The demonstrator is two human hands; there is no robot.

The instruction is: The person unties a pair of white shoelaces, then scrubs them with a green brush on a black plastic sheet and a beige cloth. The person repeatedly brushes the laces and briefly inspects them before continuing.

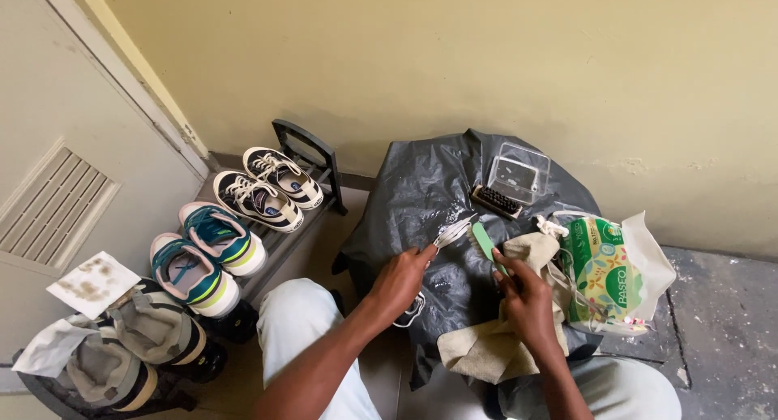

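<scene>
Now the left hand (399, 281) is out over the middle of the grey plastic sheet (421, 193), fingers pinched on a bunch of white laces (452, 230). The bunch runs as a slanted line from the fingertips up and to the right, its free ends fanning toward the sheet's far edge. Just beside those ends sits the green brush (485, 243), gripped in the right hand (527, 300), which is closed round its lower end. The brush's long axis leans slightly left of upright in the view, its upper tip pointing away from the person toward the far edge and almost meeting the laces; whether they touch, I cannot tell.

Under the right hand a beige cloth (494, 347) spills over the sheet's near edge. At the right edge lies a green patterned tissue pack (604, 278) in a white bag. Toward the far edge, a dark bristle brush (496, 201) rests with a clear plastic box (519, 173) tilted above it.

Off the sheet, to the left, a low rack (312, 149) carries black-and-white sneakers (267, 189) and teal ones (207, 254).
</scene>
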